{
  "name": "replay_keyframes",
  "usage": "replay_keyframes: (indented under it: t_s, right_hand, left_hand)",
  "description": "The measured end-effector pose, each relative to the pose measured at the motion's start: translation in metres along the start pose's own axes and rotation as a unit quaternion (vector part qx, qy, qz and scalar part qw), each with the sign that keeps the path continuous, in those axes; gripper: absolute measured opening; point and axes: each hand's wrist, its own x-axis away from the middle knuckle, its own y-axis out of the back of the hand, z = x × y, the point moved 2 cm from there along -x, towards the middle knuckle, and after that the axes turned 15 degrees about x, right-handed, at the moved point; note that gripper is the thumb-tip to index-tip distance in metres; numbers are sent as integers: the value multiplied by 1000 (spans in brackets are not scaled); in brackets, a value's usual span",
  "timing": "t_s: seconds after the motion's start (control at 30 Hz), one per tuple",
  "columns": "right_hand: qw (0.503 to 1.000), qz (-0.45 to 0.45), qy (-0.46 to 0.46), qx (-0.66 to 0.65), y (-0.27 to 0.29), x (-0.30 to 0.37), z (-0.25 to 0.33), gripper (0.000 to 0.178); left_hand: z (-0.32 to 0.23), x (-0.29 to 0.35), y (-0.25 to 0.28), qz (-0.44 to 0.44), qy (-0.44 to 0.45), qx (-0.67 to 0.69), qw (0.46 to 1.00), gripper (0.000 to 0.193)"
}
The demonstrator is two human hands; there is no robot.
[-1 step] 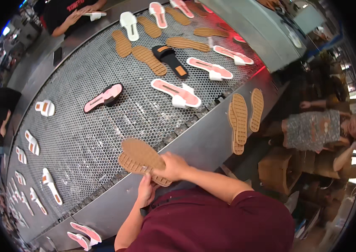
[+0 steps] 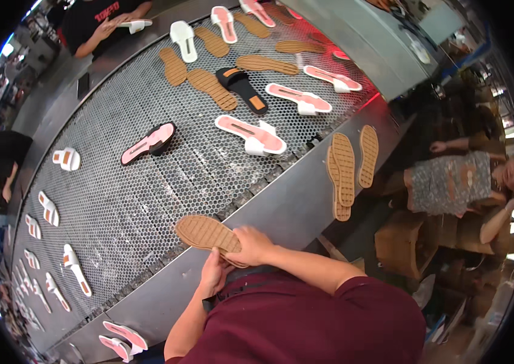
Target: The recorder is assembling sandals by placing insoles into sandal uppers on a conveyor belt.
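A tan, ridged shoe sole (image 2: 203,232) is held in front of my body, over the near edge of the mesh conveyor. My right hand (image 2: 252,246) wraps round its near end from the right. From below, my left hand (image 2: 213,272) pinches its lower edge; whether a second sole lies beneath is hidden. Further off on the mesh lie a black sandal with a pink underside (image 2: 148,144) and a white one with a pink underside (image 2: 251,134). Beyond them are a loose tan sole (image 2: 211,89) and a black slide sandal (image 2: 242,90).
The mesh conveyor (image 2: 148,212) has a metal side ledge (image 2: 275,212). Several tan soles (image 2: 343,170) rest on the ledge at right, and white sandals (image 2: 125,340) at lower left. White sandals (image 2: 76,270) line the belt's left. A grey machine housing (image 2: 366,54) covers its far right end. People stand around.
In the earlier frame two soles showed fanned apart in my hands; now a single outline shows, turned flatter and slightly lower. The sandals and soles on the belt have shifted slightly in view.
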Motion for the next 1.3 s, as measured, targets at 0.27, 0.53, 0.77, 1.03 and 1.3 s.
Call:
replay_keyframes:
  t_s: [0.27, 0.53, 0.77, 1.03, 1.3]
  right_hand:
    - [996, 32, -59, -65, 2, 72, -54, 102]
    - [965, -46, -200, 162, 76, 121, -157, 96]
    - [947, -264, -174, -57, 133, 10, -188, 74]
    - [941, -86, -265, -194, 147, -133, -236, 42]
    - [863, -68, -202, -457, 138, -139, -214, 74]
  left_hand:
    - [39, -8, -46, 48, 78, -387, 918, 53]
    - [28, 10, -12, -96, -52, -241, 964, 47]
    - [30, 16, -6, -146, -45, -186, 971, 38]
    - [28, -2, -16, -138, -27, -173, 975, 38]
    - [24, -7, -34, -163, -10, -169, 972, 38]
